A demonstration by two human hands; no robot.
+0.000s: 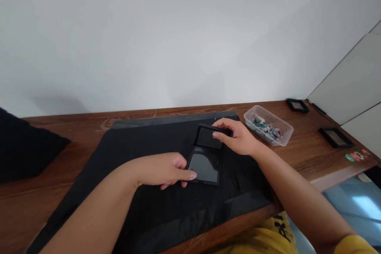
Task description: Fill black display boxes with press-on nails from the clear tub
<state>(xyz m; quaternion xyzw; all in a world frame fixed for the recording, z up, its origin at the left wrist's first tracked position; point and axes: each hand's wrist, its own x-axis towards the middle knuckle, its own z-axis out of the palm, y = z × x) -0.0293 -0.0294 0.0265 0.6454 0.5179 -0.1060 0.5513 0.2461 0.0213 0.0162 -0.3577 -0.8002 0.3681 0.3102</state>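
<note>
Over the black mat [154, 198], my left hand [175, 170] grips the lower left corner of a dark-framed clear panel [205, 166], thumb on top and fingers beneath. Just beyond it, a second black frame [205, 137] with a dark centre is held at its right side by my right hand [233, 135]. The two frames meet or nearly meet along one edge; I cannot tell whether they are joined. Light reflects off the nearer panel.
Right of the mat stands a clear plastic tub [287, 127] holding many small wrapped pieces [264, 127]. Farther right lie two small black frames, one at the back [297, 105] and one nearer [336, 137], beside round stickers [354, 156]. Black cloth [26, 147] lies at left; a white wall [178, 39] rises behind.
</note>
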